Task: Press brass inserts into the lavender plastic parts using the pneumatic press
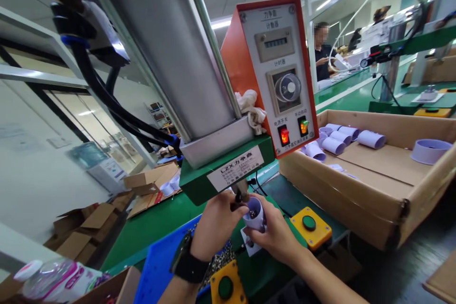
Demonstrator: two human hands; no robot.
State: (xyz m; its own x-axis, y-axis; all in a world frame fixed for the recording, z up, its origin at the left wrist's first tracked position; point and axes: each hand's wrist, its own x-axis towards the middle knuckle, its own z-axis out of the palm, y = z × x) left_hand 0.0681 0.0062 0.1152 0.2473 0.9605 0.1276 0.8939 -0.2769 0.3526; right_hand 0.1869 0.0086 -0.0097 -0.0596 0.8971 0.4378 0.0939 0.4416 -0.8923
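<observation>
Under the head of a pneumatic press, my right hand is wrapped round a short lavender plastic cylinder, its open end tilted toward me. Small dark metal bits show inside it. My left hand, with a black watch at the wrist, reaches to the cylinder's rim below the press ram. Its thumb and fingers are pinched together; whatever lies between them is too small to make out. A white plate sits beneath the cylinder.
Yellow boxes with green buttons flank my hands, one at the right, another at the front. A blue tray holds small metal parts. Lavender cylinders lie in a cardboard box. An orange control box adjoins the press. A person stands farther back.
</observation>
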